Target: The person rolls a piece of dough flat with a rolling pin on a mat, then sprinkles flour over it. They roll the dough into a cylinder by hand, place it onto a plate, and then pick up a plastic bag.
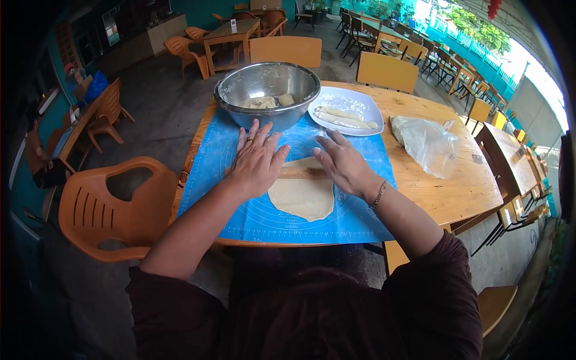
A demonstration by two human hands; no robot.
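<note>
A wooden rolling pin (300, 171) lies across the upper part of a flat, pale sheet of dough (301, 199) on a blue baking mat (255, 225). My left hand (257, 159) rests palm down over the pin's left end, its fingers stretched forward and spread. Over the right end lies my right hand (343, 161), also palm down with fingers extended. Both palms press on the pin without wrapping round it. Its ends are mostly hidden beneath them. Below the pin, the dough spreads toward me in a rounded, uneven shape.
Behind my left hand stands a metal bowl (268, 90) with dough lumps. Beside it, a white plate (360, 99) carries floured dough rolls. A clear plastic bag (425, 144) lies on the wooden table (468, 186) at right. An orange chair (111, 207) stands at the left.
</note>
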